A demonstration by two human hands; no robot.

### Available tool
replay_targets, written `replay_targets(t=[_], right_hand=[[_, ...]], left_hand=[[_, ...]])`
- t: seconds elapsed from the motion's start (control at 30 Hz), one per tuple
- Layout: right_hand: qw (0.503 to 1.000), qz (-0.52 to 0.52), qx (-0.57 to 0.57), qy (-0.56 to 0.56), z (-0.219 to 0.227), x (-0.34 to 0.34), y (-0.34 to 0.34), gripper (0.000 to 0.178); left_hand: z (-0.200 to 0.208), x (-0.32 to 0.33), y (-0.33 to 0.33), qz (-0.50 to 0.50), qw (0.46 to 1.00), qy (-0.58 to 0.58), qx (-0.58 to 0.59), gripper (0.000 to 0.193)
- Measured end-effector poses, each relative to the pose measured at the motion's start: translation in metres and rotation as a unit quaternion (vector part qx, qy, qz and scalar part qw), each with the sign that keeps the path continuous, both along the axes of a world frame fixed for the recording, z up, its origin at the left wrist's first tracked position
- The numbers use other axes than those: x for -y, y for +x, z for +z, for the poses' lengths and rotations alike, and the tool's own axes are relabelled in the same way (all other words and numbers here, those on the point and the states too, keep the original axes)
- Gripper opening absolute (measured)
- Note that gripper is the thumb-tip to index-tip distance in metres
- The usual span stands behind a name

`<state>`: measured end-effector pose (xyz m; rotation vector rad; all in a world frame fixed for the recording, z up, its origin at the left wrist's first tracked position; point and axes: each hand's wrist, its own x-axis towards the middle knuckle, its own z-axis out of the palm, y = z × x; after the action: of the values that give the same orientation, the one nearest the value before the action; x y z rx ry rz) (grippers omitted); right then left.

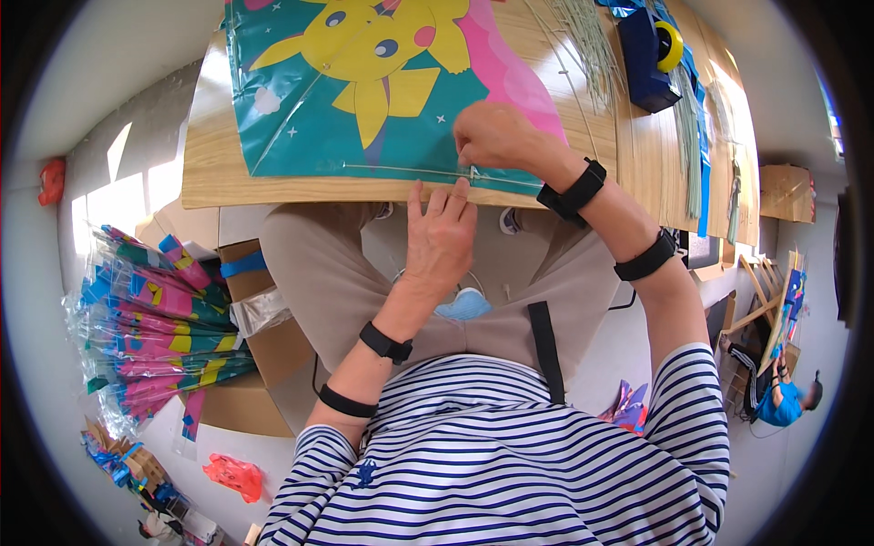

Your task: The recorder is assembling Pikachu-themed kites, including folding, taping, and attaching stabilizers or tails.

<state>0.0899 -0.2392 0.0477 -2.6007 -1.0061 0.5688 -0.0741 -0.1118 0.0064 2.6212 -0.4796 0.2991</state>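
Note:
A teal and pink plastic sheet [300, 127] printed with a yellow cartoon figure lies on the wooden table [218, 189]. Along its near edge runs a thin pale rod [401, 170]. My left hand [441, 235] is at the table's front edge, its fingers stretched out and their tips by the sheet's edge. Just above the rod, my right hand [496, 138] is closed in a pinch over the sheet. Below its fingertips a small whitish piece [473, 172] sits on the rod. Whatever the right fingers hold is hidden from view.
Thin pale sticks [587, 45] lie at the far right, beside a dark blue tape dispenser [645, 64] with yellow tape. Bundled printed sheets [173, 318] hang over a cardboard box [241, 405] on my left. A person in blue [785, 400] works at far right.

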Motion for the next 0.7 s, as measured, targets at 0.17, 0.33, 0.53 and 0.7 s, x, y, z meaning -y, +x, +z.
replay_targets(t=[0.17,0.33,0.53,0.7], right_hand=[[0.986,-0.106,0.073,0.103,0.019,0.012,-0.007,0.012],[0.977,-0.068,0.06,0.194,-0.008,0.015,-0.047,0.004],[0.977,-0.077,0.092,0.176,-0.026,0.01,-0.057,0.004],[0.988,-0.131,0.052,0.055,-0.031,-0.005,-0.046,0.005]], left_hand=[[-0.002,0.0,-0.003,0.007,1.0,0.001,0.001,0.033],[-0.003,0.001,-0.002,0.008,1.0,0.003,0.003,0.032],[-0.002,0.0,-0.003,0.008,1.0,0.017,-0.001,0.034],[-0.005,0.001,-0.003,0.006,1.0,0.016,-0.01,0.033]])
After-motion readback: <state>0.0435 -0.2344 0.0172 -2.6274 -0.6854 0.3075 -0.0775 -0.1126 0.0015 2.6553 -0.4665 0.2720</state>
